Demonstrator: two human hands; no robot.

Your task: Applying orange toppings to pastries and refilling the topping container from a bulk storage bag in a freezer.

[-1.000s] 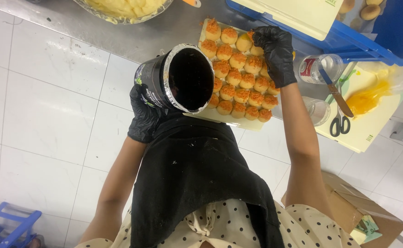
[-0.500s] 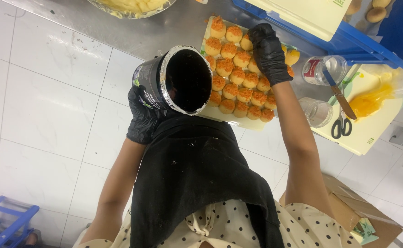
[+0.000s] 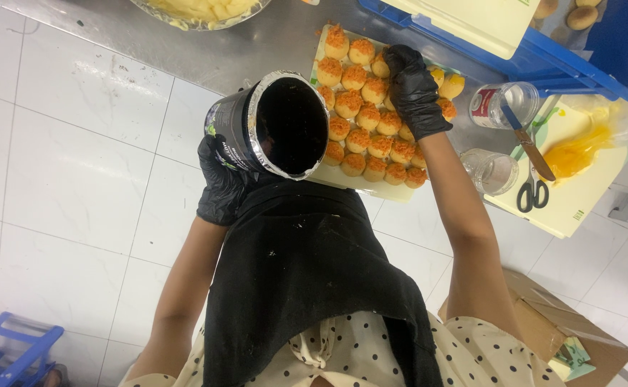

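The black tub [image 3: 271, 129] is a round container with a silvery foil rim, and its open mouth is turned up toward the camera; the inside looks dark and I cannot tell what is in it. It is held above the near edge of the steel counter [image 3: 256, 43], just beside the tray of pastries [image 3: 367, 122] on that tray's left side, and its rim covers a little of the tray's corner. The left hand [image 3: 221, 183], in a black glove, grasps the tub from below and behind, with the fingers wrapped around its wall.

The tray is pale and flat, and it carries rows of small round pastries with orange topping. The right hand [image 3: 414, 89], also in a black glove, lies over the far right part of the tray. Its fingers are curled down onto the pastries there, but the pictures do not show if they pinch one or only touch.

To the right of the tray stand two clear jars: a jar with a red label [image 3: 500, 106] holding a knife, and nearer to the person an empty glass jar [image 3: 491, 170]. Further right of the tray is a yellowish cutting board [image 3: 564, 201] with black scissors [image 3: 532, 192] and a piping bag [image 3: 586, 147] of orange filling on it. Beyond the tray is a blue crate [image 3: 543, 57]. A metal bowl [image 3: 199, 13] with pale dough sits far left of the tray on the counter.
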